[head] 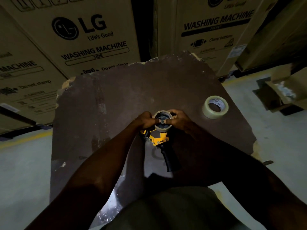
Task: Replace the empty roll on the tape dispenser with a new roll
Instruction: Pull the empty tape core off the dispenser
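Fingers [172, 112] of the right hand [178, 119] curl round the far and right side of the empty roll [162, 113], its thumb lying across the hub toward the centre; the left hand [145, 120] grips the roll's left side the same way, thumb tip meeting the hub from the other side. Both hands thus pinch the thin cardboard ring, which sits on the dark wheel of the tape dispenser [158, 138]. That dispenser lies flat on the dark brown bench [132, 90], yellow frame near the hands and black handle [168, 159] pointing back toward the person. Off to the right, near the bench edge and well apart from the hands, a new roll [215, 107] of clear tape lies flat. Large cardboard boxes [93, 39] printed "LG WASHING MACHINE" stand behind the bench.
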